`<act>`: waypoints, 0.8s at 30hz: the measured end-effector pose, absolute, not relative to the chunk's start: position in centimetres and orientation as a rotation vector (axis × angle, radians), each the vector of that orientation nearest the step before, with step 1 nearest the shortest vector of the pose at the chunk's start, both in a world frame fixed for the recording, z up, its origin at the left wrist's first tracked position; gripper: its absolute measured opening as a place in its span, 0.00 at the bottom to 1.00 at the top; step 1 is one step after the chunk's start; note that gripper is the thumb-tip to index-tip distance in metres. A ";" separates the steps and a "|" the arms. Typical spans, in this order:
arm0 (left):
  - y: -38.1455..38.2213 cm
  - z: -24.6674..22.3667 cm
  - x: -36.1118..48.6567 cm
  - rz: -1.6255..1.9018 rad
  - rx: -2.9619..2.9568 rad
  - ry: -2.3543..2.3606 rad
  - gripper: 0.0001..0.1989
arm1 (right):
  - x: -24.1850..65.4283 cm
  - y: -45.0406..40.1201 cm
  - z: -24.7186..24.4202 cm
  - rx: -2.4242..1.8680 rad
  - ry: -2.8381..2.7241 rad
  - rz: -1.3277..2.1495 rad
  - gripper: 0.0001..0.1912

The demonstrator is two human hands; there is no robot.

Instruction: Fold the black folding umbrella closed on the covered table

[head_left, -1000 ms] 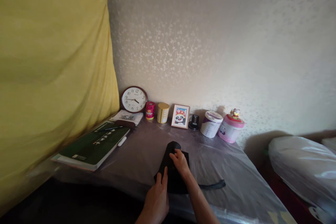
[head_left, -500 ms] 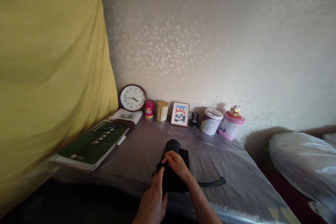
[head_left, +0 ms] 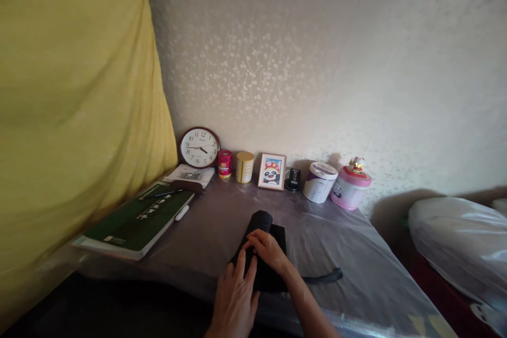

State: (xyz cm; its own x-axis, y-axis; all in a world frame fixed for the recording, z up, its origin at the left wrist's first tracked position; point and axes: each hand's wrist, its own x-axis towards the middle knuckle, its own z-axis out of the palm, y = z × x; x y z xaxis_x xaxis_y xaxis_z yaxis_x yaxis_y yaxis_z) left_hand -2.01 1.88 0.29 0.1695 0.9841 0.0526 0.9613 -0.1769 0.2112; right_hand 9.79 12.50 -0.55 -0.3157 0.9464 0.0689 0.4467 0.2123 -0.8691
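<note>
A black cloth (head_left: 262, 218), partly rolled and partly flat, lies near the table's front edge. From its right side a dark strap (head_left: 325, 278) trails across the table cover. My right hand (head_left: 266, 249) lies over the roll, its bent fingers gripping the cloth from above. Just below and to the left is my left hand (head_left: 236, 286), fingers spread flat against the lower part of the roll. The fingertips of both hands come close together, and the cloth under them is hidden.
Along the wall stand a clock (head_left: 200, 147), a pink tin (head_left: 224, 164), a yellow-lidded can (head_left: 245, 167), a framed panda picture (head_left: 272, 171), a black device (head_left: 293, 180), a white tub (head_left: 320, 182) and a pink tub (head_left: 350, 191). A green book (head_left: 138, 219) lies left, beside a yellow curtain (head_left: 79, 90).
My left hand has moved slightly up and right, and its fingers have spread flat on the roll. The right hand stays in nearly the same place on the cloth.
</note>
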 end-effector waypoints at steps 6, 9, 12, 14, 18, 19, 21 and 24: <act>2.4 -1.0 -1.5 0.144 2.226 1.954 0.35 | 9.7 10.9 0.3 -1.223 -2.048 0.736 0.12; 2.6 -1.5 -1.5 0.139 2.142 1.858 0.34 | 10.0 10.4 0.1 -1.126 -2.159 0.514 0.13; 2.8 -1.6 -1.5 0.148 2.063 1.799 0.36 | 10.4 11.1 -0.5 -1.034 -2.246 0.446 0.13; 3.0 -1.5 -1.5 0.147 2.028 1.783 0.38 | 10.7 12.3 -1.0 -1.029 -2.283 0.443 0.13; 3.1 -1.2 -1.4 0.119 1.967 1.784 0.39 | 11.1 15.4 -1.8 -1.066 -2.336 0.392 0.15; 3.1 -1.1 -1.4 0.113 1.961 1.787 0.39 | 11.2 16.1 -2.0 -1.077 -2.345 0.383 0.15; 3.2 -1.1 -1.5 0.103 1.955 1.787 0.40 | 11.2 17.6 -2.2 -1.126 -2.334 0.378 0.16; 3.3 -1.1 -1.5 0.119 1.954 1.785 0.39 | 11.2 19.6 -2.5 -1.221 -2.260 0.404 0.17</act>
State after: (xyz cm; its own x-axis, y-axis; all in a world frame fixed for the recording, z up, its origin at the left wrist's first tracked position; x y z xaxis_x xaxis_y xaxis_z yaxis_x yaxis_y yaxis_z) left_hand -1.50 3.26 -1.11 0.1420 0.9562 -0.2559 0.9139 -0.0273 0.4051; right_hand 11.21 19.59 -2.51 -0.4476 0.8381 0.3119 0.6781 0.5455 -0.4925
